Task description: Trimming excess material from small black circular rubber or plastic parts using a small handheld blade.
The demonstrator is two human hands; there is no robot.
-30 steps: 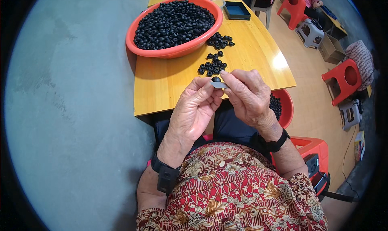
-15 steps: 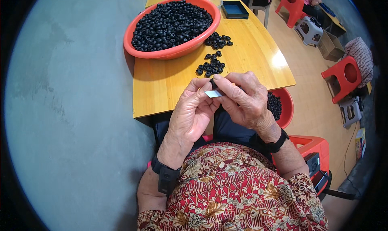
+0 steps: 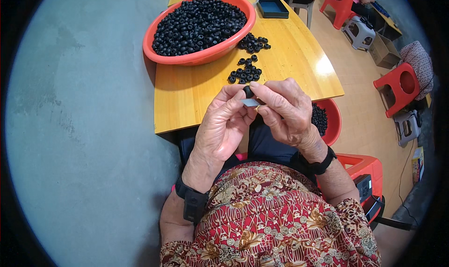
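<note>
Close together above the near edge of the table, my two hands meet at a small round black rubber piece (image 3: 248, 92). My left hand (image 3: 220, 122) pinches it between thumb and fingers. The thumb side of my right hand (image 3: 287, 112) touches the piece too, and its fingers are closed on a flat grey blade (image 3: 251, 102). That blade lies just below the piece, with its tip toward my left thumb. The blade's other end is hidden by my right fingers. Several similar black rubber pieces (image 3: 245, 73) lie loose on the table just beyond my hands.
A large red basin (image 3: 201, 57) heaped with black pieces stands on the yellow table (image 3: 299, 56). Behind it sits a dark tray (image 3: 273, 15). Below the table's right edge is another red basin (image 3: 334, 122) of black pieces. Red stools (image 3: 397, 85) stand right; another person sits far right.
The blade has turned slightly between my hands, and its face looks darker. My right fingers have shifted a little away from the left, showing more of the black piece.
</note>
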